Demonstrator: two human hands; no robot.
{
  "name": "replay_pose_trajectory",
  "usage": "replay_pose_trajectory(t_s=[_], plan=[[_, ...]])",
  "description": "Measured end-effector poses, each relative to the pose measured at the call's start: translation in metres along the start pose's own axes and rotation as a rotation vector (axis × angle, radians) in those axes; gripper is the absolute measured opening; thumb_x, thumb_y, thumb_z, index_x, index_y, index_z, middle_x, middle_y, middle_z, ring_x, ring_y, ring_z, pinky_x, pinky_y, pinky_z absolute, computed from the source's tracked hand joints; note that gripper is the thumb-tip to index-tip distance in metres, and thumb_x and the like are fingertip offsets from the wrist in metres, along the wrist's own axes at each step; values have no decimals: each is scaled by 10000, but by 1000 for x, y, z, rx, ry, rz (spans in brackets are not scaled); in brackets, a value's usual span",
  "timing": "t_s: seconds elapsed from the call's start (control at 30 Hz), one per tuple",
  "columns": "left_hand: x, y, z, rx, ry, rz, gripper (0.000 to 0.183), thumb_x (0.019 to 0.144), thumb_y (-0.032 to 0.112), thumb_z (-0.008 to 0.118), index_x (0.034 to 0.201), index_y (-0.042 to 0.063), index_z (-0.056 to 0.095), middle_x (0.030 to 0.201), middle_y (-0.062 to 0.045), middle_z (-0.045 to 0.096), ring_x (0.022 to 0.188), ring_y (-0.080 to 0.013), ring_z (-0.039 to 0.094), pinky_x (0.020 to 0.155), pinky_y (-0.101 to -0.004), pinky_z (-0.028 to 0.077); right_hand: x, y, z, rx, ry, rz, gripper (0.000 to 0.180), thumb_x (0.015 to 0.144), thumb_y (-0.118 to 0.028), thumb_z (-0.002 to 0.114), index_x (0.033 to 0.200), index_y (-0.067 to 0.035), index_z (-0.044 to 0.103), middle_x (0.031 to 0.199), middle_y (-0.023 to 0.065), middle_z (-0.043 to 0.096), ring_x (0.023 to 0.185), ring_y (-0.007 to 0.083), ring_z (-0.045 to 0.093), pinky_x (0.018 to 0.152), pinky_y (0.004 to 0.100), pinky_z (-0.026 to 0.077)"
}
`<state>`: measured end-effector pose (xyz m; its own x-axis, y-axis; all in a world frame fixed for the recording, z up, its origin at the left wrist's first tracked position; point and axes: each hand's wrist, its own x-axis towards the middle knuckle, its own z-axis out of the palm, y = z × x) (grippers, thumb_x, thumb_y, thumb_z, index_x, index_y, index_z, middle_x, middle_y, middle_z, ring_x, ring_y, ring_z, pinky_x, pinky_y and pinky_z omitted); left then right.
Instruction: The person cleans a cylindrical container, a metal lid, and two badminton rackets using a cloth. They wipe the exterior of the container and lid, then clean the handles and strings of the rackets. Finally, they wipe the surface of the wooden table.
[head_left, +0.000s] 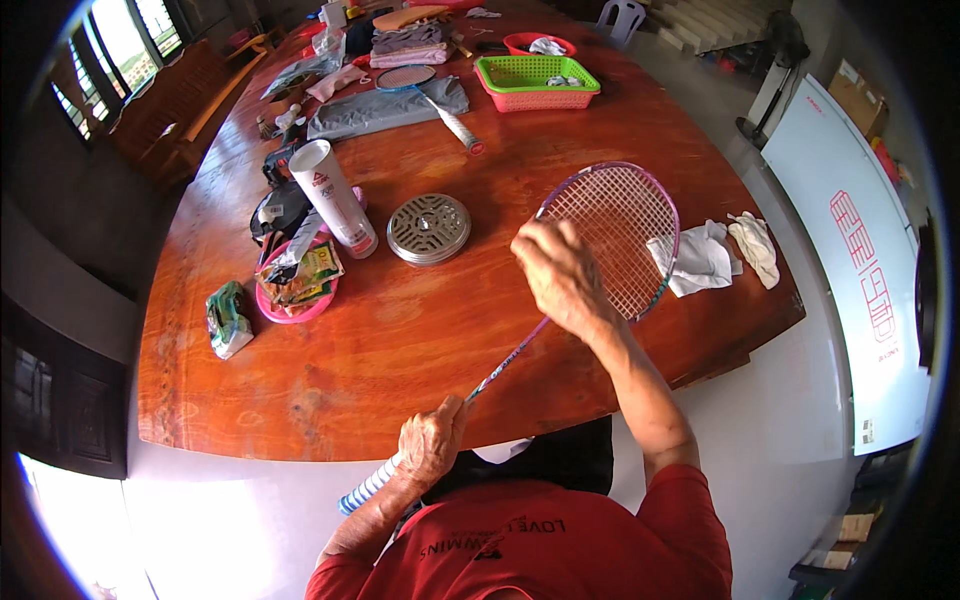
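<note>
My left hand (431, 442) grips a badminton racket by the top of its handle (367, 486), which has a blue and white striped grip. The thin purple shaft (510, 360) slants up and right to the purple and teal head (670, 202) with its white strings (615, 225). At the left side of that head is my right hand (562, 274), its fingers bent over the rim. Its fingertips are hidden, so whether they pinch the rim is unclear. A white cloth (697, 259) lies by the head's right edge, partly seen through the strings.
On the wooden table (360, 390) are a round metal drain-like cover (428, 229), an upright shuttlecock tube (334, 199), a pink basin (300, 315) of packets and a tissue pack (229, 319). Farther back lie a second racket (450, 124), a green basket (536, 71) and folded cloths (411, 45).
</note>
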<state>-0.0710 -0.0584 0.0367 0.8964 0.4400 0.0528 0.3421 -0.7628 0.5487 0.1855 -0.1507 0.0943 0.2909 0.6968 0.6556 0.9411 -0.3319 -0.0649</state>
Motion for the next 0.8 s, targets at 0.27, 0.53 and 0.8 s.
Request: replay_pose_trajectory(t_s=[0.27,0.53,0.8], plan=[[19,-9,-6,-273,-20,-90,278,958,227,558,799,0,581,642,-157,575,571,-307,581,552,-380,453,-52,-24,1,57,153,45,302,774,-9,626,1074,-43,624,1130,54,572,894,237,503,760,366,451],[33,6,-22,-239,10,38,260,960,199,552,791,2,570,634,-166,560,568,-301,573,542,-371,436,-86,79,0,166,516,723,321,980,-143,486,1265,3,513,1182,164,532,1062,281,531,921,375,433],[70,28,-40,-473,92,7,352,980,281,532,760,6,527,570,-99,481,492,-195,443,477,-345,366,-130,54,47,212,223,657,287,930,-189,566,1173,-36,558,1125,180,530,1059,347,505,866,462,416]])
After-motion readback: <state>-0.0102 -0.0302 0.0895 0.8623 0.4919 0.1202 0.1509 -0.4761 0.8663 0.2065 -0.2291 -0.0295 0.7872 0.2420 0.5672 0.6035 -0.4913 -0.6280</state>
